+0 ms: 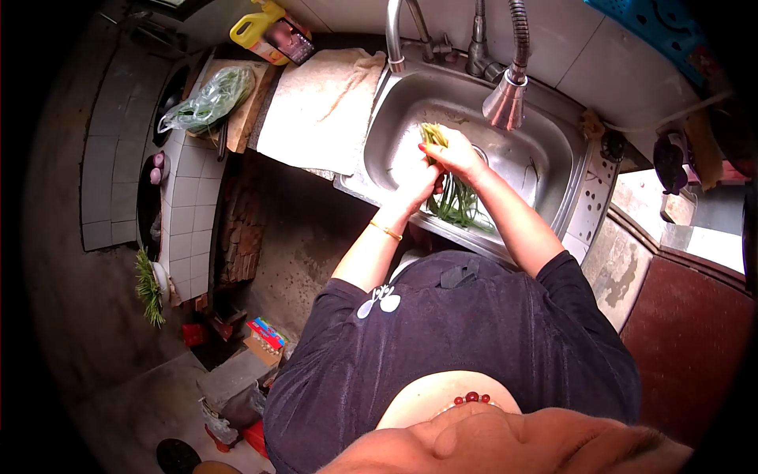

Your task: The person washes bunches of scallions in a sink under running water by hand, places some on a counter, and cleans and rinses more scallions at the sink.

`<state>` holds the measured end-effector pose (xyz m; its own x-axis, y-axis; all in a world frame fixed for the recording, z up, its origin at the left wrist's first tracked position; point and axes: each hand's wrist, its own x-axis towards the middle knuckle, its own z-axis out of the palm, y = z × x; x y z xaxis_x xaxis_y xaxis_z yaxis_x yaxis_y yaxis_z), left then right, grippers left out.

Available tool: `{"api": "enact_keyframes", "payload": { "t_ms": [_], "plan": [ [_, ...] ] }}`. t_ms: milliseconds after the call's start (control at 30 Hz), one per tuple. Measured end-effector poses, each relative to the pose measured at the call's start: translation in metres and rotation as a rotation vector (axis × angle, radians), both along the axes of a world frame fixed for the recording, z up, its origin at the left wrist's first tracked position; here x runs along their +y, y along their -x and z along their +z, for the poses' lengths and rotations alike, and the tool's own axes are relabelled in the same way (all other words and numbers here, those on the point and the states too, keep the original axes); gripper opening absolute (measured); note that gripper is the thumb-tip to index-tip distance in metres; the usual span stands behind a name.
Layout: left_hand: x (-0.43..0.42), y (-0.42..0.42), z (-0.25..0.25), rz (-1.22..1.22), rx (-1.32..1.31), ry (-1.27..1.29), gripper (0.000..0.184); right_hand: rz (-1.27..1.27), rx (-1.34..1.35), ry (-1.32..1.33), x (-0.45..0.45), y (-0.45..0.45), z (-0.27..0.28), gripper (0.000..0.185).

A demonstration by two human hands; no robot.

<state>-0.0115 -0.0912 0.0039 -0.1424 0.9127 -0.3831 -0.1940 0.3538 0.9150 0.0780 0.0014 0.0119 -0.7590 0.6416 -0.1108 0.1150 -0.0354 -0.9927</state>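
Over the steel sink (545, 170), my two hands are close together around a bunch of long green vegetables (458, 207). My right hand (459, 155) has its fingers wrapped round the pale end of the bunch, which sticks out above it. Just below and to the left, my left hand (418, 183) is closed on the stalks, its fingertips partly hidden. The green leaves hang down toward the sink's near edge. A metal spray head (505, 104) hangs to the right of my hands, and a curved faucet (395, 47) stands behind them.
A light cloth (320, 107) covers the counter left of the sink. Beyond it are a yellow jug (251, 30), a phone (290, 41) and a plastic bag of greens (213, 99) on a board. A blue rack (655, 31) is at the upper right.
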Motion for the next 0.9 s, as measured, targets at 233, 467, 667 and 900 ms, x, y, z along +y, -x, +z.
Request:
{"api": "enact_keyframes", "payload": {
  "t_ms": [233, 467, 667, 900],
  "plan": [
    [0.000, 0.002, -0.011, -0.165, 0.135, 0.054, 0.023, -0.243, 0.455, 0.645, 0.013, -0.022, -0.018, 0.011],
    [-0.005, 0.009, -0.014, -0.330, 0.556, 0.093, 0.028, -0.650, 0.655, 0.720, 0.054, -0.088, -0.047, 0.017],
    [-0.008, 0.038, -0.051, -0.422, 0.862, 0.144, 0.031, -0.646, 0.712, 0.597, 0.070, -0.143, -0.016, 0.015],
    [0.011, 0.031, -0.004, -0.399, 1.054, 0.023, 0.041, -0.463, 0.559, 0.440, 0.052, -0.151, -0.019, 0.015]
  ]
}}
